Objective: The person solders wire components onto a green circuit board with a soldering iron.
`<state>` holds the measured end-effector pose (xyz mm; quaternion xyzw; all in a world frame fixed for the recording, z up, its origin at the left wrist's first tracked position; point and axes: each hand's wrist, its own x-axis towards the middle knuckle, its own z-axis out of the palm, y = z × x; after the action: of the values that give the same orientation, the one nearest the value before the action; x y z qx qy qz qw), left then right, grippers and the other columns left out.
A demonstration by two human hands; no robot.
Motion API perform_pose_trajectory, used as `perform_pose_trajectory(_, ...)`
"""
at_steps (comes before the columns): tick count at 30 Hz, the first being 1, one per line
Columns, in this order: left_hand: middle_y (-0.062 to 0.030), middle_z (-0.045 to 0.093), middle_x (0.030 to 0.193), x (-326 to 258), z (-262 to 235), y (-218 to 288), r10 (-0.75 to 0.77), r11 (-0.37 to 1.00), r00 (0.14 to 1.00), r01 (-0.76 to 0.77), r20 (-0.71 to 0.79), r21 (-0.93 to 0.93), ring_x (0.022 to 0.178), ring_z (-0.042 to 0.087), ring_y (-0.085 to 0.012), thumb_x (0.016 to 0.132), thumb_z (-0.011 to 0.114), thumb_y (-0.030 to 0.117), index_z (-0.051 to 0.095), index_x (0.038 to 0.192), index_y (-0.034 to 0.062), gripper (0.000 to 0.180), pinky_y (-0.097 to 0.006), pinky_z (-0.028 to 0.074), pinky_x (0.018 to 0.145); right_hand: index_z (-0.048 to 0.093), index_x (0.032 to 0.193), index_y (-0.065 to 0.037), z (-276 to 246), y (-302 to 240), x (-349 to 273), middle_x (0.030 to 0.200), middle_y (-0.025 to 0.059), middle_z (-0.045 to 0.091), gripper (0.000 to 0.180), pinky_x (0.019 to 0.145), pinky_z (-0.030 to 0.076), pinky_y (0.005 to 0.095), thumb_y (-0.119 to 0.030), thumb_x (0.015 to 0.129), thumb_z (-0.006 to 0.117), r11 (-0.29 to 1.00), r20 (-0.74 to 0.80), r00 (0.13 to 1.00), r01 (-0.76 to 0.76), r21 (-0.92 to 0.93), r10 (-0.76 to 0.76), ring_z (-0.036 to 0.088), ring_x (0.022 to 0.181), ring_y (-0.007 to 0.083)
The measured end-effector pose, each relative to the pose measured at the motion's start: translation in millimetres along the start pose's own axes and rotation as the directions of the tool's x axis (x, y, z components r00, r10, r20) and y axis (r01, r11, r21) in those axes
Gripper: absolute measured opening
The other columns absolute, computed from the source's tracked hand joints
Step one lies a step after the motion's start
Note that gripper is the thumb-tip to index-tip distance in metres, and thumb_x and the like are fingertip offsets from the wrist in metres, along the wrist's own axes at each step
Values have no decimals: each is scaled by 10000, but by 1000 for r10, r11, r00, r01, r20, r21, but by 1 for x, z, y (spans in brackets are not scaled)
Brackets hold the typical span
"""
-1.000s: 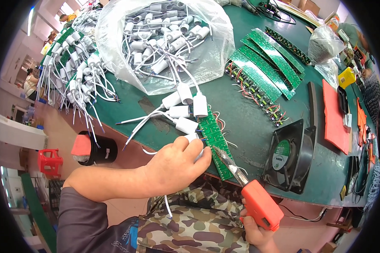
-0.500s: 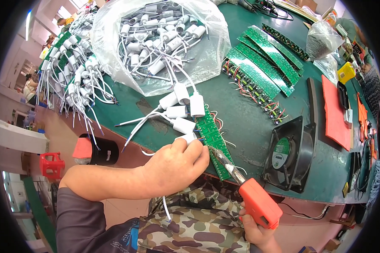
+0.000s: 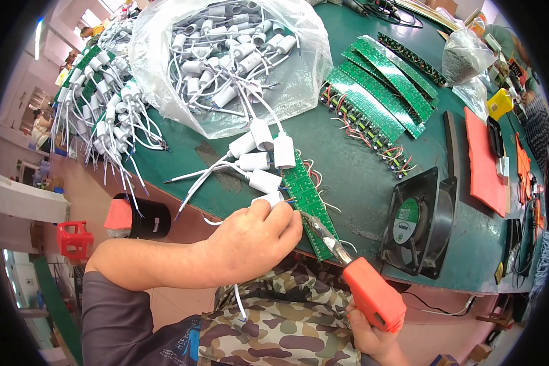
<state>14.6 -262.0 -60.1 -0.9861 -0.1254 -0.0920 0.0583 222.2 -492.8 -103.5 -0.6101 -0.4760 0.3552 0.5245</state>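
Note:
My left hand (image 3: pixel 250 244) is closed in a pinch over the near part of a narrow green circuit board (image 3: pixel 302 186). A white cable (image 3: pixel 240 302) hangs below this hand; the pinched end is hidden by the fingers. My right hand (image 3: pixel 372 338) grips the red handle of a soldering iron (image 3: pixel 375 296). Its metal tip rests at the board, right beside my left fingertips. Several white lamp sockets with cables (image 3: pixel 264 182) lie along the board's left side, and thin blue wire ends reach onto the board. Light-coloured wires stick out from under its right edge.
A clear plastic bag (image 3: pixel 146 79) full of white sockets stands at the back, with more sockets (image 3: pixel 107 122) heaped at the left edge. Stacked circuit boards (image 3: pixel 378 91) lie back right. A black fan (image 3: pixel 418 222) and red foam sheet (image 3: pixel 485 165) are to the right.
The soldering iron's handle has shifted very slightly left and up, with its tip staying at the board. My left hand has hardly moved.

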Motion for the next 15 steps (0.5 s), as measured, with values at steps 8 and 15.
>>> perform_pose_trajectory(8,-84,520,888,-1,0,2,-12,1000,1000,12,9,0,749,545,-213,716,661,136,658,1063,-28,384,-261,523,556,669,1157,60,1,-9,4,996,136,696,326,748,566,315,-43,850,703,999,3,1000,-19,-36,19,698,791,187)
perform_pose_trajectory(15,-91,537,920,-1,-1,2,-20,1000,999,20,41,-11,773,551,-228,731,662,134,655,1124,-16,421,-280,518,566,673,1174,61,2,-11,5,1058,165,709,336,762,567,317,-49,858,699,997,-21,999,29,-70,-31,694,800,186)
